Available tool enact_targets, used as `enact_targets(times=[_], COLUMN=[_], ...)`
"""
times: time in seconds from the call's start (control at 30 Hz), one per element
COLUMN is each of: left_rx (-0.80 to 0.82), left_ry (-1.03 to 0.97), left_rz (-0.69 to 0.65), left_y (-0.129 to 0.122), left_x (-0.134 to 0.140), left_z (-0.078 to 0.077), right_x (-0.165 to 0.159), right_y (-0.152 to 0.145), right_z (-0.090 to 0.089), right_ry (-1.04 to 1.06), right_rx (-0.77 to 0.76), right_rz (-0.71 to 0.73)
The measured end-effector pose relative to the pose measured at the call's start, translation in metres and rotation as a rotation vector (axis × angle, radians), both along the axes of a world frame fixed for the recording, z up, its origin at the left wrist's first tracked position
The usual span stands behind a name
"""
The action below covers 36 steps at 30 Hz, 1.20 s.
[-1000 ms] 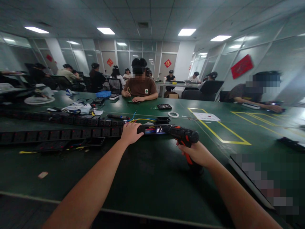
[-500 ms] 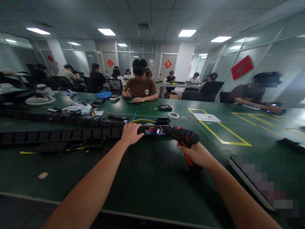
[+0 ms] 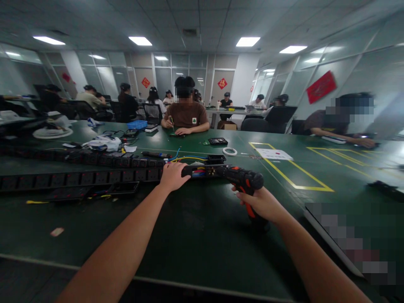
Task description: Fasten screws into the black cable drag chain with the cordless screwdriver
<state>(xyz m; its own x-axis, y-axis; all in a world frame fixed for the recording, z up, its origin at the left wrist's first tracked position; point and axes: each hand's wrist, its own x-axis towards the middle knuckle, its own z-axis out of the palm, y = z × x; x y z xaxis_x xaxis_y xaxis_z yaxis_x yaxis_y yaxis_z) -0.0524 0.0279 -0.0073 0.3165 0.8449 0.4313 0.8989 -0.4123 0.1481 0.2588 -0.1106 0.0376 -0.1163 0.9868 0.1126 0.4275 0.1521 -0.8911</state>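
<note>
A long black power strip [image 3: 104, 178] with a row of sockets lies across the table. My left hand [image 3: 173, 176] is wrapped over it near its right end, fingers closed. Beyond that hand, the strip's open end shows red and blue wires [image 3: 198, 172] and a metallic part. My right hand [image 3: 257, 204] grips a black and orange cordless drill [image 3: 244, 180] by its handle. The drill's nose points left at the open end; where its tip meets the inside is too small to make out.
A second socket strip [image 3: 104, 159] lies behind, with a dark screwdriver-like tool [image 3: 154, 154] and a black end piece [image 3: 216, 159] nearby. Farther back are a white ring [image 3: 229, 151] and a paper sheet [image 3: 274, 154]. A person [image 3: 186, 113] sits opposite with a screwdriver.
The bright light inside the strip's open end has gone, and that spot looks darker. Both hands and the drill have hardly moved.
</note>
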Motion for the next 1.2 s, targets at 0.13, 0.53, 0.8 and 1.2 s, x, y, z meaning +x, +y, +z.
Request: enact_targets(times=[0.13,0.53,0.8,1.2], left_rx=[0.006,0.008,0.014,0.022], left_ry=[0.003,0.003,-0.002,-0.007], left_rz=[0.002,0.004,-0.002,-0.001], left_y=[0.001,0.0015,0.0014,0.0014], left_x=[-0.0005,-0.0007,-0.0014,-0.001], left_z=[-0.0012,-0.0001,-0.0013,-0.0009], right_x=[0.0,-0.0016,0.0012,0.0003], right_y=[-0.001,-0.0032,-0.0022,-0.0006], right_z=[0.0001,0.0045,0.0022,0.0028], right_ry=[0.012,0.013,0.001,-0.048], right_rx=[-0.006,-0.005,0.005,0.013], right_rz=[0.002,-0.009,0.009,0.004])
